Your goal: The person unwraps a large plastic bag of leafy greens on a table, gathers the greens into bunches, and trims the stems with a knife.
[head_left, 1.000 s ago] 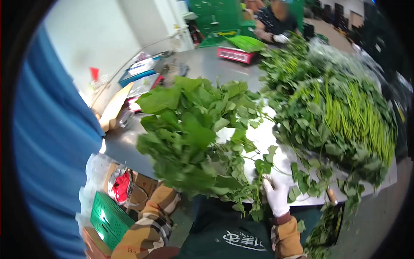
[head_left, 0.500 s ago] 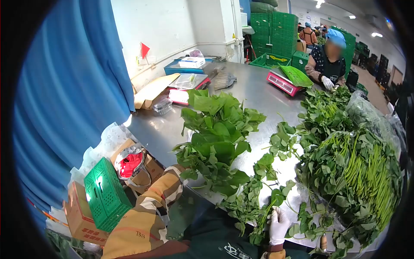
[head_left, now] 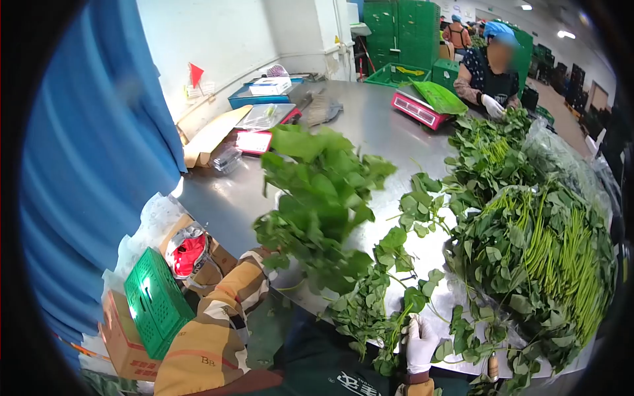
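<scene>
A large bunch of leafy green stems (head_left: 317, 198) is held above the left part of the metal table, blurred by motion. My left sleeve (head_left: 241, 284) reaches in under it; the leaves hide most of my left hand, which appears closed around the bunch. Low in the middle, my white-gloved right hand (head_left: 421, 344) is closed, thumb and fingers pinching leafy stems (head_left: 396, 327) at the table's near edge. Looser sprigs (head_left: 422, 204) lie beyond it. To the right rises a big pile of greens (head_left: 528, 251) with its stems showing, partly on clear plastic.
A knife-like wooden handle (head_left: 493, 367) lies near the front edge. A red scale (head_left: 422, 109) with a green bag stands farther back. Across the table a co-worker (head_left: 492, 72) handles greens. At left are a green crate (head_left: 155, 300), cardboard boxes and a blue curtain (head_left: 99, 165).
The view has shifted slightly, moving the scene left and up. The bunch at my left hand has moved and is now blurred. My right hand keeps its pinch on the stems.
</scene>
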A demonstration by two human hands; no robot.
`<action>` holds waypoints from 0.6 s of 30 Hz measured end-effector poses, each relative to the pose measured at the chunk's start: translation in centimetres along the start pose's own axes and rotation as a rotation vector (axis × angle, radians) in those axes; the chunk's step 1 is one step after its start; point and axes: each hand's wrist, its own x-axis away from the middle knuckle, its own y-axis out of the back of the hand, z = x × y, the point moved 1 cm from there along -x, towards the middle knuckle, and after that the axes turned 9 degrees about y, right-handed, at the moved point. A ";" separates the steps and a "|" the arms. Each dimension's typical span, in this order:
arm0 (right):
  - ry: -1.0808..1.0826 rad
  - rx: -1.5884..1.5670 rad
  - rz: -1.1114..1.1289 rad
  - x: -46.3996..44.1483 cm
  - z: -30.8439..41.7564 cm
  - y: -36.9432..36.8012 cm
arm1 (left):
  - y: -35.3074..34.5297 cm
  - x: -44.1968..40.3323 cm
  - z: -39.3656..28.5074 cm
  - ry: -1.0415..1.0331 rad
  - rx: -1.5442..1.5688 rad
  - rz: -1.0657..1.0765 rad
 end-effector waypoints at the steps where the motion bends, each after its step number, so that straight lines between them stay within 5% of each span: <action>1: -0.008 -0.010 -0.018 0.0 0.0 -0.1 | -0.3 0.0 -0.2 0.000 0.003 0.002; 13: 0.009 0.043 -0.028 -0.3 0.1 0.0 | -0.4 -0.4 -0.3 0.001 0.014 0.000; 18: 0.304 0.286 0.026 -1.9 5.7 0.0 | 0.2 -0.5 -0.6 0.001 0.036 -0.001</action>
